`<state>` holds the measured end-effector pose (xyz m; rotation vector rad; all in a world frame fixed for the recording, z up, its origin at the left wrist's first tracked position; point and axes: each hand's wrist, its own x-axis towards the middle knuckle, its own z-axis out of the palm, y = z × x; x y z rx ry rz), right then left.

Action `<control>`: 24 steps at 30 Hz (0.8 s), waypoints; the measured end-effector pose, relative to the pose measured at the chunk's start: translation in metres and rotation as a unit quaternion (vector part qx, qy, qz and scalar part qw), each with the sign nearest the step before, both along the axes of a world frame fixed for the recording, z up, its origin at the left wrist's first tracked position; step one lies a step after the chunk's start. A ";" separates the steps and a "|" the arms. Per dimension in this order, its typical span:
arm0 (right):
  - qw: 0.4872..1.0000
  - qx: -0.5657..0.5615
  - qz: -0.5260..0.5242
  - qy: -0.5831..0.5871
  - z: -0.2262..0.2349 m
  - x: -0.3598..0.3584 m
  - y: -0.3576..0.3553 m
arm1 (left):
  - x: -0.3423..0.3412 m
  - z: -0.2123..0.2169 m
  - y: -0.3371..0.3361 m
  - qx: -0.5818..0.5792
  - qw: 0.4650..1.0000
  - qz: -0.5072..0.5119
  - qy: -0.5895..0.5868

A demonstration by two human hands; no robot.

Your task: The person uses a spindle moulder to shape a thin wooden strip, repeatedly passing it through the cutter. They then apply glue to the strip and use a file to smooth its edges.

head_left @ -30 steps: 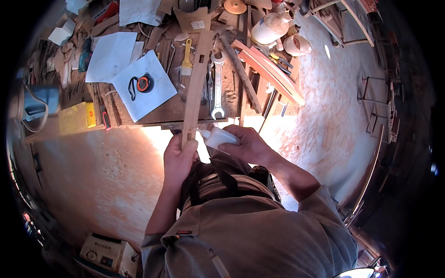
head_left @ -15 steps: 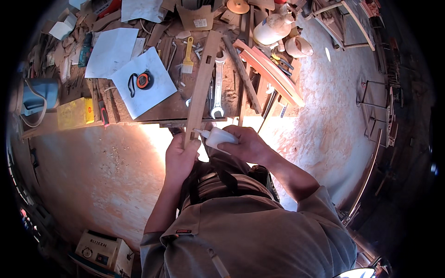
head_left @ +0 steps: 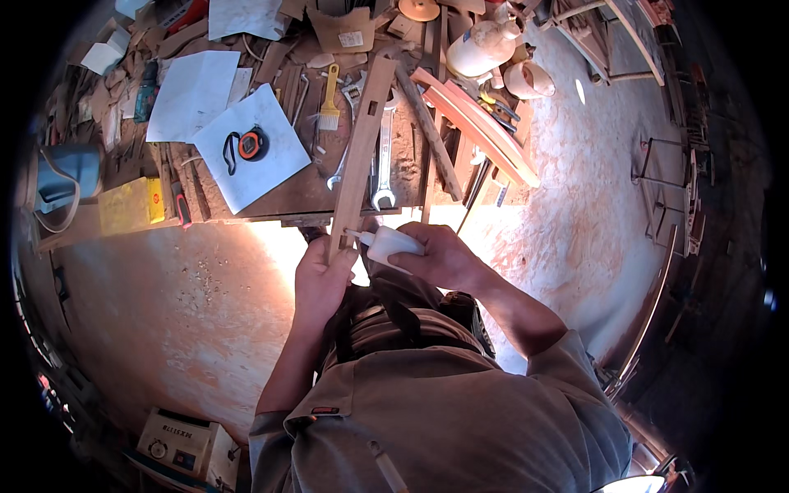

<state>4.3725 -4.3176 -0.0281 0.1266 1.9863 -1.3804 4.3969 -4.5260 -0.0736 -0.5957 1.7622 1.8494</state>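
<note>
My left hand (head_left: pixel 323 278) is closed round the near end of a long wooden strip (head_left: pixel 359 156) with mortise slots cut in it. The strip's far part lies over the workbench. In my right hand (head_left: pixel 444 257) is a white squeeze bottle (head_left: pixel 389 246), held tilted on its side. Its narrow nozzle points left and meets the strip close to the slot near my left hand. Whether anything flows from the tip is too small to see.
On the cluttered bench (head_left: pixel 279 193) lie a wrench (head_left: pixel 384 168), a yellow brush (head_left: pixel 329 103), a tape measure (head_left: pixel 252 144) on white paper (head_left: pixel 271 177), and stacked reddish wood strips (head_left: pixel 477 127). A large white jug (head_left: pixel 485 49) stands at the back right. A boxy machine (head_left: pixel 185 448) sits lower left.
The far end of the wooden strip has shifted slightly right over the bench, uncovering more of the wrenches beside it. Both hands keep their grips, with the nozzle still at the strip.
</note>
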 end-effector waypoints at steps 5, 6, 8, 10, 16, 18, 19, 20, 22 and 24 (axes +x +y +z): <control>0.996 -0.054 -0.058 -0.030 -0.015 0.004 0.010 | 0.000 -0.003 0.001 0.005 1.000 0.015 -0.018; 0.994 -0.074 -0.078 -0.031 -0.024 0.006 0.015 | 0.001 -0.004 -0.001 0.005 0.999 0.023 -0.027; 0.993 -0.048 -0.107 0.020 -0.045 0.001 0.026 | -0.001 -0.002 -0.003 0.007 0.999 0.025 -0.022; 0.987 -0.039 -0.153 0.015 -0.060 -0.015 0.036 | -0.003 0.007 -0.007 -0.003 0.999 0.042 -0.027; 0.935 0.185 -0.182 0.243 -0.127 -0.061 0.055 | 0.002 -0.013 -0.031 -0.175 0.979 -0.003 0.101; 0.931 0.192 -0.190 0.245 -0.142 -0.071 0.051 | -0.002 -0.007 -0.034 -0.243 0.961 -0.019 0.134; 0.917 0.196 -0.181 0.297 -0.155 -0.074 0.050 | -0.005 0.001 -0.035 -0.252 0.960 -0.016 0.119; 0.913 0.208 -0.183 0.299 -0.161 -0.078 0.048 | -0.004 0.001 -0.038 -0.260 0.957 -0.015 0.125; 0.904 0.235 -0.189 0.303 -0.172 -0.086 0.042 | -0.004 0.001 -0.044 -0.277 0.951 -0.015 0.137; 0.902 0.240 -0.209 0.290 -0.181 -0.088 0.036 | -0.007 0.007 -0.048 -0.326 0.935 -0.044 0.133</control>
